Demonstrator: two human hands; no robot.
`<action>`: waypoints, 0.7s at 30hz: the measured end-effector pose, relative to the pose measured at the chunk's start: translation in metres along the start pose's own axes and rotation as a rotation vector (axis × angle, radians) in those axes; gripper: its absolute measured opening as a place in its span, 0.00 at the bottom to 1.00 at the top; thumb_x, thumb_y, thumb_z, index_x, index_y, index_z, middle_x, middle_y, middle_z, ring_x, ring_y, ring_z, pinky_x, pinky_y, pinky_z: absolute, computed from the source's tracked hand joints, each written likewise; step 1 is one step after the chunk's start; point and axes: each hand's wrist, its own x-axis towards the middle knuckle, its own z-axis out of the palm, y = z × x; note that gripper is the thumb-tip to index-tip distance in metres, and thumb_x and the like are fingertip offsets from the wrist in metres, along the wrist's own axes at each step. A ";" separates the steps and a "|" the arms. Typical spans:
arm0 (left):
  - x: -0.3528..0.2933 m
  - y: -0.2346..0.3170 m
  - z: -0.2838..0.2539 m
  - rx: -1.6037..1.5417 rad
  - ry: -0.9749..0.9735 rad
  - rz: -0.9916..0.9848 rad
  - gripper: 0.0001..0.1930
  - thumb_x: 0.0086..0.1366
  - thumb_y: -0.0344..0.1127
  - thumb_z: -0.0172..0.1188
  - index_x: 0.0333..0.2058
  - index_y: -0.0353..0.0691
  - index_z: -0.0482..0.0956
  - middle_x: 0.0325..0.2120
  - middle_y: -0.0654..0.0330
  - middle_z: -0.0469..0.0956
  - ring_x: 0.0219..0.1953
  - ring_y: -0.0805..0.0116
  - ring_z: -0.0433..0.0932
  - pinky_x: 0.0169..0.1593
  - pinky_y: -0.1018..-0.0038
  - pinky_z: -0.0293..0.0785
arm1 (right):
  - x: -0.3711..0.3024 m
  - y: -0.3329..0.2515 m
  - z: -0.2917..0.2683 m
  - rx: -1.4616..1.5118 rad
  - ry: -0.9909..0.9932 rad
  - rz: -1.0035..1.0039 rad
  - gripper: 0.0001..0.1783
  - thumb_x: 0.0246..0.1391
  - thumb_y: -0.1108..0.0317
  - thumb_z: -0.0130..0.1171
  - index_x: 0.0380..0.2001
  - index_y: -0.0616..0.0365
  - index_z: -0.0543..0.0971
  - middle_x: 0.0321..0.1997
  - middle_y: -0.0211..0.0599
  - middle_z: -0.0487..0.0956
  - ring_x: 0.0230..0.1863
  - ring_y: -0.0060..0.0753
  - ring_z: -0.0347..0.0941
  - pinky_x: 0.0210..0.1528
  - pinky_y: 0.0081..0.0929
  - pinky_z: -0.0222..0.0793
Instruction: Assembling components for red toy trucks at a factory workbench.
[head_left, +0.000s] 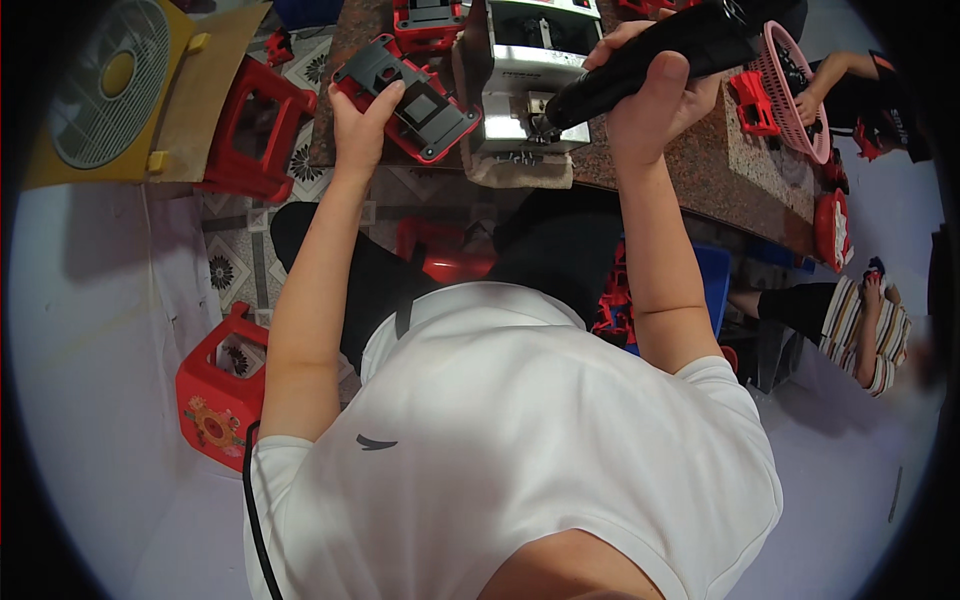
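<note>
My left hand (362,122) grips a flat red and black plastic part (408,98) by its near edge, holding it over the front edge of the speckled brown worktop (690,165). My right hand (655,95) is wrapped around a black electric screwdriver (655,55), whose tip points left and down at a silver metal fixture (530,75) standing on the worktop. A pale cloth (520,170) lies under the fixture. The plastic part sits just left of the fixture, touching or nearly touching it.
Red plastic stools (255,125) (220,385) stand on the patterned tile floor at left, beside a yellow fan (105,85). Another person's hand (808,100) reaches into a pink basket (795,90) at the right. More red parts (832,225) lie along the worktop. A seated person's striped sleeve (865,325) shows at right.
</note>
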 end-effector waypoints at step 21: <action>-0.006 0.002 0.001 -0.131 -0.137 -0.081 0.28 0.54 0.32 0.67 0.50 0.38 0.62 0.43 0.58 0.73 0.45 0.70 0.74 0.50 0.72 0.71 | 0.049 -0.009 0.046 0.137 -0.009 0.377 0.21 0.57 0.48 0.57 0.35 0.55 0.68 0.22 0.32 0.74 0.19 0.22 0.71 0.22 0.21 0.70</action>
